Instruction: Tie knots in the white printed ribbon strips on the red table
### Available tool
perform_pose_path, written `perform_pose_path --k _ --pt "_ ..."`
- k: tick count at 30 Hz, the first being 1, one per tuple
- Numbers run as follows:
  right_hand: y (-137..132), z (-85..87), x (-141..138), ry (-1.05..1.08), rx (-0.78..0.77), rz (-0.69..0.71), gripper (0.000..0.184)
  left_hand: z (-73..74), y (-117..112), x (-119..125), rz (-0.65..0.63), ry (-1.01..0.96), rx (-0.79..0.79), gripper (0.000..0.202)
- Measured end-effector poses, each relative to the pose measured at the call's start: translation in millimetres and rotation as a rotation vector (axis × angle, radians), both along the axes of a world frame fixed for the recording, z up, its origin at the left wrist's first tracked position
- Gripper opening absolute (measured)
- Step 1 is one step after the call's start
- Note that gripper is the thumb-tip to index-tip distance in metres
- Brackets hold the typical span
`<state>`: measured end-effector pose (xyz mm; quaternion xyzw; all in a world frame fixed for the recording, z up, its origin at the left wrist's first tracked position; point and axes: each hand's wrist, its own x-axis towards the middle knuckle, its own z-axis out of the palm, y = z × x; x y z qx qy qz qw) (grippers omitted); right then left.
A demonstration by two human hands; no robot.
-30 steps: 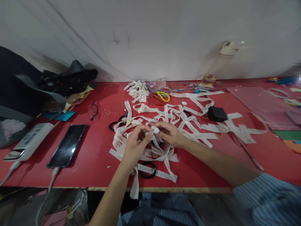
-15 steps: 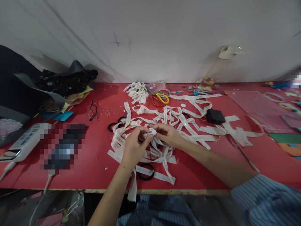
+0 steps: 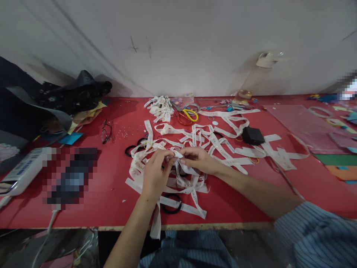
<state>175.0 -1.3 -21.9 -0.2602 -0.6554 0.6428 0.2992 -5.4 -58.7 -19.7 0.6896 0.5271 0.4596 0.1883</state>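
My left hand and my right hand meet over the middle of a red table. Both pinch the same piece of white printed ribbon, which is folded between the fingertips. A trailing end of this ribbon runs down toward the heap below. Under and around the hands lies a tangle of white ribbon strips. A black hair tie lies on the table just below my left wrist. One strip hangs over the table's front edge.
Yellow-handled scissors and a small pile of cut ribbon pieces lie at the back. A black box sits right of the heap. Glasses, a white power strip and dark bags are at left. A clear bottle leans on the wall.
The bunched ribbon between my fingertips has been drawn flatter and lower. Both hands have shifted slightly left and closer to the table.
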Motion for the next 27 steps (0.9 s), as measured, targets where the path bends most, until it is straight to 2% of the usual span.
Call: perform_pose_path --k 6,16,21,27 --pt "0.4 -8.4 -0.5 0.002 0.001 -0.029 0.03 0.7 1.1 1.0 0.026 -0.098 -0.065 0.01" --pt "-2.2 -13.1 -5.2 0.042 0.075 -0.171 0.028 -2.6 -0.7 2.3 -0.066 -0.333 -0.158 0.015" --pt "-2.5 -9.5 -6.7 0.016 0.021 -0.182 0.033 -4.8 0.7 3.4 -0.08 -0.331 -0.141 0.018" --pt "-1.2 -5.5 -7.0 0.053 -0.028 -0.132 0.033 -3.5 1.5 2.2 -0.044 -0.203 -0.037 0.012"
